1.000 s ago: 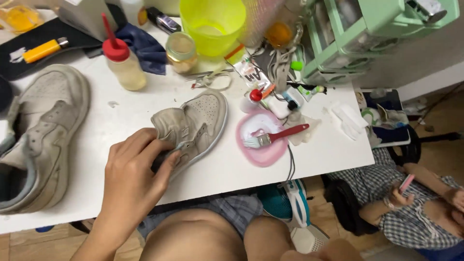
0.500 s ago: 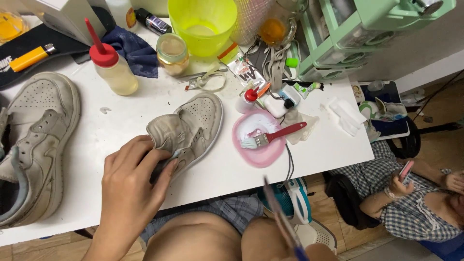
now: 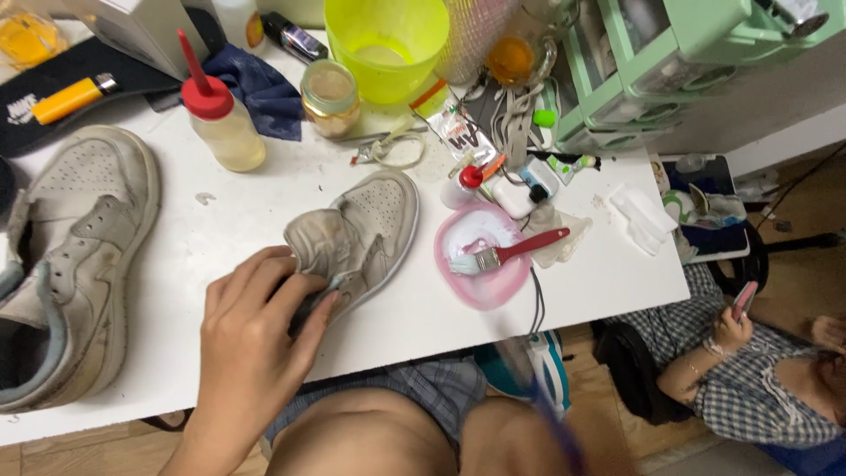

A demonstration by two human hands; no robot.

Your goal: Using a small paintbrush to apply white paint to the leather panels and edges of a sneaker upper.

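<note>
A worn grey-white sneaker (image 3: 366,234) lies on the white table (image 3: 608,282), toe pointing away from me. My left hand (image 3: 251,353) grips its heel end, fingers curled over the collar. A second, larger worn sneaker (image 3: 75,256) lies at the table's left. To the right of the held shoe sits a pink dish (image 3: 480,286) of white paste, with a red-handled brush (image 3: 511,254) resting across it. A blurred thin bluish thing (image 3: 542,401) streaks past the table's front edge. My right hand is out of sight.
Along the back stand a squeeze bottle with a red cap (image 3: 220,119), a glass jar (image 3: 329,95), a yellow-green bucket (image 3: 388,44), a dark blue cloth (image 3: 256,88), a yellow lighter (image 3: 70,97) and green drawers (image 3: 687,62). Another person (image 3: 758,379) sits lower right, holding a phone.
My left hand stays on the sneaker's heel. The blurred thin thing below the table edge has come into view and shifted a little to the right.
</note>
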